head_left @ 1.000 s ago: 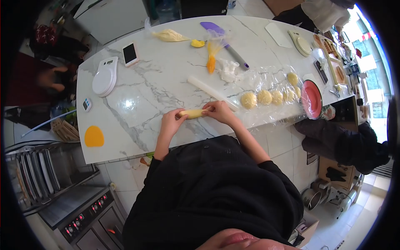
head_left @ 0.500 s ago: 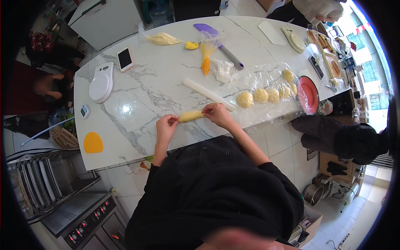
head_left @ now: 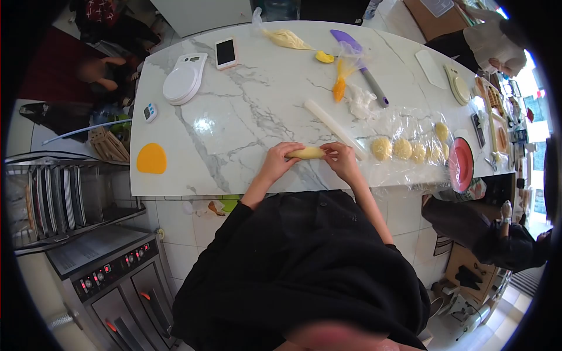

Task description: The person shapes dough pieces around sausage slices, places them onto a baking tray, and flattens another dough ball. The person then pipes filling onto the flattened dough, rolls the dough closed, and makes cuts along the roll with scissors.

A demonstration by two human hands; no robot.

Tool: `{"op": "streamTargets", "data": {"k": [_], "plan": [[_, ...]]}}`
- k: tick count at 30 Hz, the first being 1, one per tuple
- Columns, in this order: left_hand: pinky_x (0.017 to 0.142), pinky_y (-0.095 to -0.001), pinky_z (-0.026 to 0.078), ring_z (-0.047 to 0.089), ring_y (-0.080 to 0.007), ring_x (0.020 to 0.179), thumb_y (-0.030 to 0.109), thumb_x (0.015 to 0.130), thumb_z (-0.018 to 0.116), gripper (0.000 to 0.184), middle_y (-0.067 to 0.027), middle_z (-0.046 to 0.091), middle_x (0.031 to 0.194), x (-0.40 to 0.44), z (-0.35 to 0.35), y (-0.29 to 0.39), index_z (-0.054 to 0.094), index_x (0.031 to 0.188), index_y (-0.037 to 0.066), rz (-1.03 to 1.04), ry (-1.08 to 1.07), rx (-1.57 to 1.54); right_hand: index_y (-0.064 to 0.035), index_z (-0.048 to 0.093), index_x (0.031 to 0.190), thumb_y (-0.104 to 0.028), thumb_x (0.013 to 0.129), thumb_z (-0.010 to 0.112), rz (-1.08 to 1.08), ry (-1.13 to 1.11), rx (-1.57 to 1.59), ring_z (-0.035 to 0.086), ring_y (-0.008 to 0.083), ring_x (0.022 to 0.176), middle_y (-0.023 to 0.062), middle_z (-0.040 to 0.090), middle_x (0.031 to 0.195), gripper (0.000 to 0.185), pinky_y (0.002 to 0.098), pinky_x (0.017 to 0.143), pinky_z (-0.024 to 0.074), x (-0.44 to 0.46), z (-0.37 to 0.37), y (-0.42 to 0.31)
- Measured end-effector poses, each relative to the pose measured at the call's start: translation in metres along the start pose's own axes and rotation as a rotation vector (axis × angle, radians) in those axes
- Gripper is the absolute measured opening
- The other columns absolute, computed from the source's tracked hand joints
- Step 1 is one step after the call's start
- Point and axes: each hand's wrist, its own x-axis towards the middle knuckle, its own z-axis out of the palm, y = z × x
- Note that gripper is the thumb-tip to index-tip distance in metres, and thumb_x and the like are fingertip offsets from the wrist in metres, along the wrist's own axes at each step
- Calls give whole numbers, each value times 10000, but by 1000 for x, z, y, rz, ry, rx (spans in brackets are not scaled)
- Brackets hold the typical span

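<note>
A pale yellow roll of dough point(head_left: 309, 152) lies on the marble table near its front edge. My left hand point(head_left: 283, 158) is closed around the roll's left end, fingers over the top. At the other end, my right hand point(head_left: 341, 158) pinches the dough between thumb and fingers. A white rolling pin point(head_left: 333, 128) lies at a slant just beyond my right hand. Several round dough balls point(head_left: 382, 149) rest under clear plastic film point(head_left: 410, 175) to the right.
To the left are a white kitchen scale point(head_left: 182, 83), a phone point(head_left: 226, 54), a timer point(head_left: 150, 112) and an orange scraper point(head_left: 151, 158). Piping bags point(head_left: 285, 39) and a purple spatula point(head_left: 362, 58) lie at the back. A red plate point(head_left: 461, 164) sits right. Other people stand nearby.
The view has turned, shifting the table's things rightward and the near edge level. My left hand has moved from pinching the dough's tip to wrapping over its left end; my right hand still pinches.
</note>
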Motion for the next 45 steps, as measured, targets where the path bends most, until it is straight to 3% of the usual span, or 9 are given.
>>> {"op": "streamTargets", "data": {"k": [6,16,19,22,24,27,33,39,45], "plan": [[856,-343,462,558,-261,995,47,634,714,408,-95,620,1022,2,6,21,622,1030,89,125,151,111,6,641,966,91,722,598,41,20,57,643,184,845,117,642,928,262,297,743,551,0,7,8],[837,-346,469,577,-262,955,72,630,733,390,-85,621,1034,8,20,4,636,1007,75,125,66,67,19,597,1033,96,739,572,142,101,305,617,171,914,90,623,982,305,303,811,527,-8,13,4],[850,-347,462,569,-260,974,81,628,739,421,-79,613,1058,2,18,8,625,1034,78,110,26,71,0,579,1066,90,748,573,51,261,149,608,175,935,78,598,1046,330,302,813,525,-16,25,4],[880,-350,442,550,-252,1012,118,625,749,477,-63,595,1106,6,16,9,606,1079,93,132,-4,117,-19,549,1110,86,757,569,141,215,369,597,173,954,66,575,1097,369,292,802,526,-26,15,-12],[894,-344,428,538,-237,1036,161,636,749,503,-46,582,1138,6,16,15,592,1111,108,152,1,176,-36,547,1116,91,743,567,151,387,362,602,172,939,79,580,1068,395,285,782,531,-37,-3,-8],[880,-327,429,536,-215,1037,229,660,735,507,-22,567,1169,9,19,23,584,1133,125,277,26,572,-31,552,1106,72,763,564,232,615,351,607,155,912,71,588,1069,358,275,767,525,-63,-43,-2],[903,-353,387,546,-198,988,215,677,712,408,-14,609,1079,29,36,23,618,1066,138,102,-246,440,-10,576,1072,26,791,588,290,820,359,606,134,877,54,606,1032,283,255,740,509,-110,-97,9],[842,-351,388,570,-212,869,150,680,695,195,-32,640,873,34,46,56,671,869,111,133,-73,510,7,579,1068,18,816,579,162,959,211,596,112,838,52,619,998,253,235,720,496,-106,-201,36],[888,-367,344,562,-171,890,160,714,672,161,-2,631,905,28,70,54,657,872,133,-6,-16,649,-4,587,1059,15,810,576,21,644,161,616,134,835,80,627,1002,250,273,756,495,-54,-244,55]]}}
